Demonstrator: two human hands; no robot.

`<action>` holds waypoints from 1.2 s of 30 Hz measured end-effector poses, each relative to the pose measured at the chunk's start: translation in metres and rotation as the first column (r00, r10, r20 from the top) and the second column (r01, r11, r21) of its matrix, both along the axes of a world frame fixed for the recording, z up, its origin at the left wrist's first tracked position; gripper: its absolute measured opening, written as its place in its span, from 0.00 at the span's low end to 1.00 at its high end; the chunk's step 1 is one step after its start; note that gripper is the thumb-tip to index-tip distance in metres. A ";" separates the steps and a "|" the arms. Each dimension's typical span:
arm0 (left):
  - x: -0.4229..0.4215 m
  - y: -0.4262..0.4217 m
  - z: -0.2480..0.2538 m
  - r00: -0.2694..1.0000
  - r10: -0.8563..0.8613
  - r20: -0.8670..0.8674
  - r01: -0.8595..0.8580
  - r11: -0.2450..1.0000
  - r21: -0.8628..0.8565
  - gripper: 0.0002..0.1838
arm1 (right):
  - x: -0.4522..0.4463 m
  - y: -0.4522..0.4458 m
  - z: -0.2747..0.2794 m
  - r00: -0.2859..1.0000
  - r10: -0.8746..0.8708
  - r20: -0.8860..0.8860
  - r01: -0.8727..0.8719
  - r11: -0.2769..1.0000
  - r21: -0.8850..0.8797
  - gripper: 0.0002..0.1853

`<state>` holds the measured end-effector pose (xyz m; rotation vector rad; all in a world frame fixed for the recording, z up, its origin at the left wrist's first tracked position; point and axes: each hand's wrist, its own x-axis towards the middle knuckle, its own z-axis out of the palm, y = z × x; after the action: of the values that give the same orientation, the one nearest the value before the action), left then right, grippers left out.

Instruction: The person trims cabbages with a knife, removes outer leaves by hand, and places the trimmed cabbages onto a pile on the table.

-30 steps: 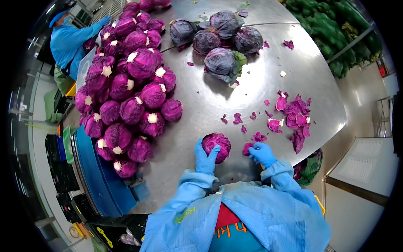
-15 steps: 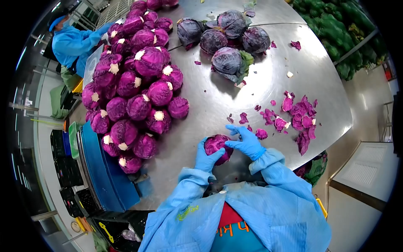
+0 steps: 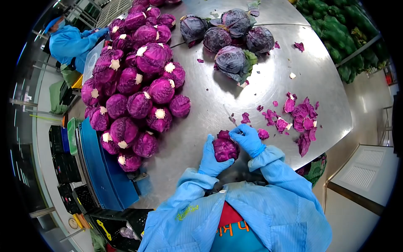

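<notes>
A small purple cabbage [image 3: 225,147] rests in my gloved left hand [image 3: 212,159], whose fingers and thumb wrap round its left and lower sides. My gloved right hand [image 3: 248,140] is closed at the cabbage's upper right. From its fingers a thin blade-like tool [image 3: 229,115] points up and left; it is blurred. Loose purple leaf pieces [image 3: 300,116] lie to the right on the metal table [image 3: 201,126]. A pile of trimmed purple cabbages [image 3: 138,105] with white cut stems stands on the left.
Several dark untrimmed cabbages [image 3: 232,61] sit at the table's far side. Green net sacks [image 3: 336,33] are at the upper right. Blue boards [image 3: 105,168] stand by the left edge. Another person [image 3: 69,44] works at the upper left.
My right hand has gone from beside a leaf piece, through an open pose, to closed on the thin tool by the cabbage. The cabbage has turned in my left hand and sits slightly further right.
</notes>
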<state>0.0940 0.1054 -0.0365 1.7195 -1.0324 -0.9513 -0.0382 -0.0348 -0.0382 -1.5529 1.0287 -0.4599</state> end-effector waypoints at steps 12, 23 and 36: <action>0.015 0.014 -0.022 0.995 -0.088 -0.049 0.081 0.987 -0.136 0.59 | -0.008 -0.001 -0.013 0.919 -0.393 -0.031 0.374 0.844 0.384 0.11; 0.011 0.018 -0.001 0.961 -0.153 0.229 0.184 0.976 -0.118 0.58 | -0.021 0.007 0.025 0.958 0.189 -0.217 -0.158 0.976 0.153 0.38; -0.014 0.014 0.021 0.911 -0.143 0.388 0.197 0.975 -0.103 0.53 | -0.037 0.024 0.016 0.958 0.236 -0.165 -0.222 0.970 0.099 0.18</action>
<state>0.0797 0.1191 -0.0158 1.7530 -1.4871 -0.6419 -0.0754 -0.0110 -0.0225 -1.6387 0.9719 -0.1214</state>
